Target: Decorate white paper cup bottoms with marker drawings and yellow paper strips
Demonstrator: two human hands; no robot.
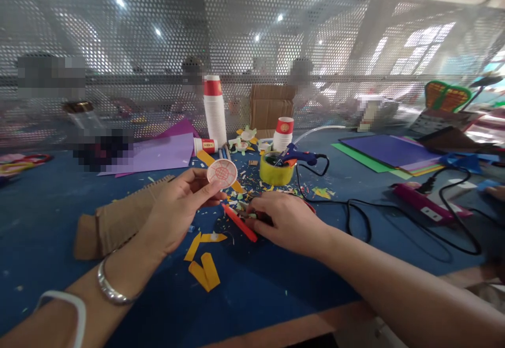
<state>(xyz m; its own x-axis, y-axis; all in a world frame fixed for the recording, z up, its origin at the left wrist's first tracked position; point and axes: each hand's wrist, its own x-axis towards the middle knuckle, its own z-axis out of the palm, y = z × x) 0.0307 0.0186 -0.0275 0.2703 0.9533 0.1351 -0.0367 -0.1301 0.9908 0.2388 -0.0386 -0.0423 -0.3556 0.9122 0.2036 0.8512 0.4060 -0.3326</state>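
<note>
My left hand [177,206] pinches a round white paper disc [222,173] with a red drawn pattern, holding it above the table. My right hand [288,219] is low over the tabletop, its fingers curled around something mostly hidden; a greyish tip and a bit of red show beside it. An orange-red pen-like stick [240,223] lies just left of the right fingertips. Folded yellow paper strips [205,272] rest nearer to me. Small paper scraps [252,180] are scattered around both hands.
A blue glue gun [300,156] sits on a yellow tape roll [275,172], its black cord running right to a purple power strip [424,203]. Behind stand stacked paper cups [215,111]. Cardboard [126,214] lies left, coloured sheets [386,151] right.
</note>
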